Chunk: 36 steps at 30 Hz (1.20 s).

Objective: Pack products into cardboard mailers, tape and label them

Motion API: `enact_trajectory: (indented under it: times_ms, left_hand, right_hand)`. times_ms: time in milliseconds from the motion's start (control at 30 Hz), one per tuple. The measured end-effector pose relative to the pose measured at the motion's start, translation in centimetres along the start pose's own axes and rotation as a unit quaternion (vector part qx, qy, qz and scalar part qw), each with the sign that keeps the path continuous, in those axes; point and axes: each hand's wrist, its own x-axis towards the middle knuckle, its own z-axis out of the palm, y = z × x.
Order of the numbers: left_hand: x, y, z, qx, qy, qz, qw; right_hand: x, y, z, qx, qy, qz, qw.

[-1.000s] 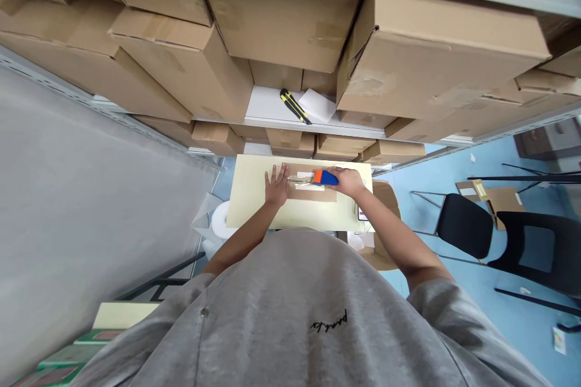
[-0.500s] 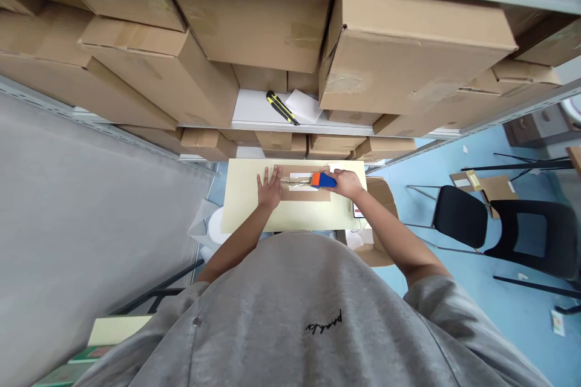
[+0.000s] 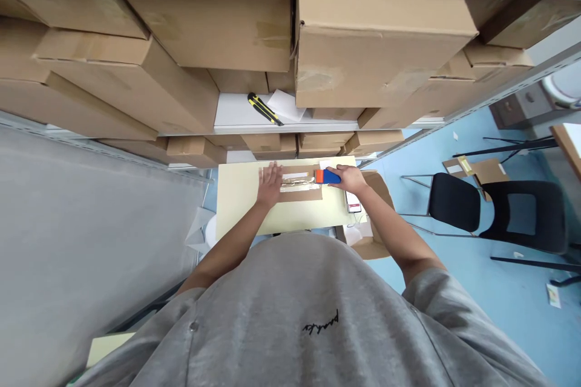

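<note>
Tape dispenser (image 3: 330,176) has slid toward three o'clock, clasped nine-o'clock-side by right hand (image 3: 351,179); left hand (image 3: 270,181) lies flat over cardboard (image 3: 300,196).

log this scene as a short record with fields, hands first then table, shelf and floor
left hand: palm down at the left end of a piece of cardboard
right hand: closed around a blue and orange tool
between hands: shiny clear strip over the cardboard
table: pale yellow, under the cardboard
shelf: white, bearing a black and yellow knife, white paper and boxes
floor: blue, with a black chair at right
</note>
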Motion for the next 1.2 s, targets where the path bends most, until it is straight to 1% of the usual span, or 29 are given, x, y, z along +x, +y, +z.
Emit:
enact_trajectory:
  times_ms: [67,100,167,267,367,533,700,900,1067,1200]
  left_hand:
    - [1.3,1.5,0.4,-0.007,-0.034,0.087,0.996]
    - [2.1,2.3,0.8,-0.009,-0.052,0.119,0.992]
    - [3.5,3.5,1.5,-0.004,-0.084,0.147,0.985]
    - [5.1,4.4,2.5,0.021,-0.122,0.153,0.980]
    - [5.8,4.2,2.8,0.035,-0.135,0.160,0.977]
    - [5.8,3.3,2.9,0.047,-0.140,0.175,0.973]
    - [6.0,3.0,3.1,0.070,-0.165,0.172,0.969]
    - [6.0,3.1,2.8,0.084,-0.171,0.176,0.966]
    - [6.2,3.5,2.6,0.093,-0.187,0.164,0.964]
    - [6.3,4.2,2.3,0.102,-0.203,0.159,0.961]
  right_hand:
    - [0.0,0.1,0.5,0.005,0.003,0.002,1.000]
    - [0.0,0.3,0.7,0.007,0.003,0.003,1.000]
    - [-0.1,0.6,1.0,0.010,0.003,0.005,1.000]
    - [-0.3,1.0,1.3,0.016,0.004,0.006,1.000]
    - [-0.6,1.3,1.7,0.024,0.004,0.009,1.000]
    - [-1.1,1.9,2.6,0.025,-0.007,0.012,1.000]
    - [-1.4,3.1,3.3,0.018,0.001,0.016,1.000]
    - [-1.8,4.0,3.5,0.010,-0.022,0.042,0.999]
    - [-1.5,4.4,3.3,0.007,-0.033,0.018,0.999]
    - [-1.3,4.7,3.2,0.006,-0.038,0.002,0.999]
